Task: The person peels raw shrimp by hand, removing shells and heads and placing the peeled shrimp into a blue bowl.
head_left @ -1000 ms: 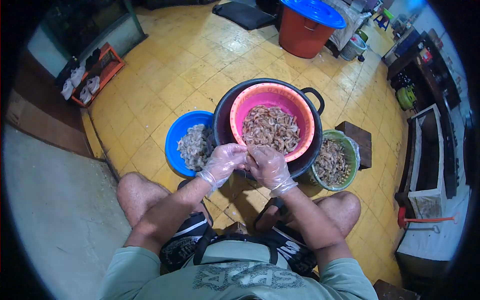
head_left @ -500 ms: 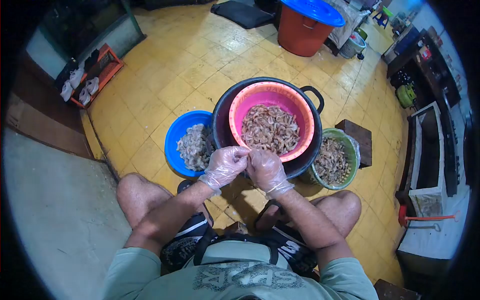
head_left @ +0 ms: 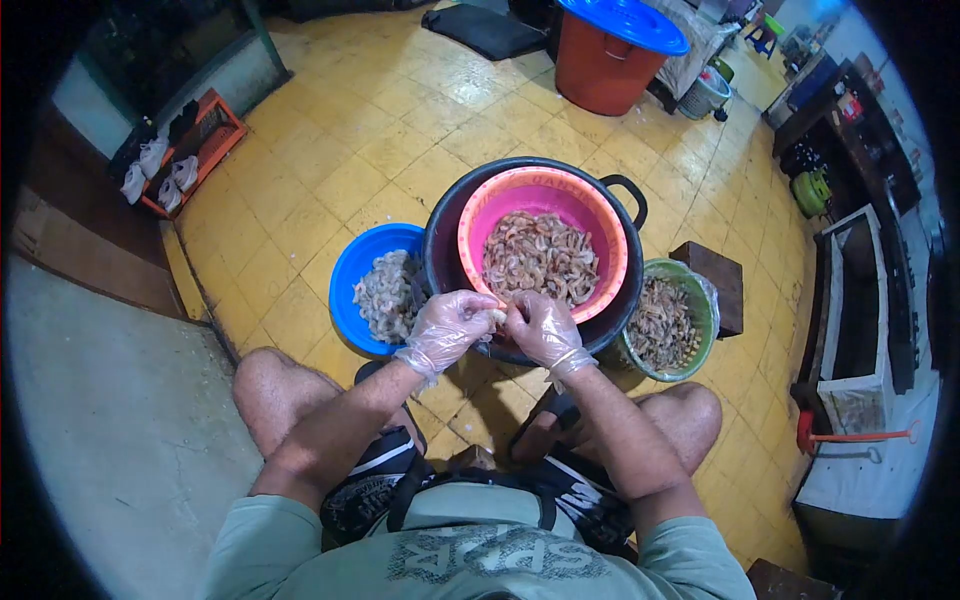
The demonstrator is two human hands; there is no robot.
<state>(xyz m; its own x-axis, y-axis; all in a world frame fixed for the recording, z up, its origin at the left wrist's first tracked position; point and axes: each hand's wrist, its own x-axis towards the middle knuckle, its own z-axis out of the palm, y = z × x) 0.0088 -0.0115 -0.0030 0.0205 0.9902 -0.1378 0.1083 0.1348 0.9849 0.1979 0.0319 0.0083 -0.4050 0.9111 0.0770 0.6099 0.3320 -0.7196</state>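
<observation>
Both hands wear clear plastic gloves and meet at the near rim of a pink basin [head_left: 482, 200] of unpeeled shrimp [head_left: 540, 258]. Between the fingertips a small pale shrimp [head_left: 498, 317] shows, partly covered. My left hand [head_left: 448, 325] is closed, pinching it from the left. From the right my right hand [head_left: 545, 332] pinches its other side. The pink basin rests in a larger black tub [head_left: 447, 225]. Left of it, a blue basin [head_left: 342, 290] holds paler, peeled-looking shrimp [head_left: 388, 293]. On the right stands a green basket [head_left: 708, 322], lined with plastic, with shrimp shells and heads [head_left: 662, 322].
A dark wooden block [head_left: 715, 285] is beside the green basket. Farther back stands a red-brown bucket [head_left: 605, 75] with a blue lid [head_left: 630, 22]. An orange shoe rack [head_left: 215, 150] is at the left wall; a dark shelf [head_left: 865, 140] lines the right.
My right hand has moved slightly right and down, away from the left hand. A gap has opened between them, and the pale shrimp now shows there.
</observation>
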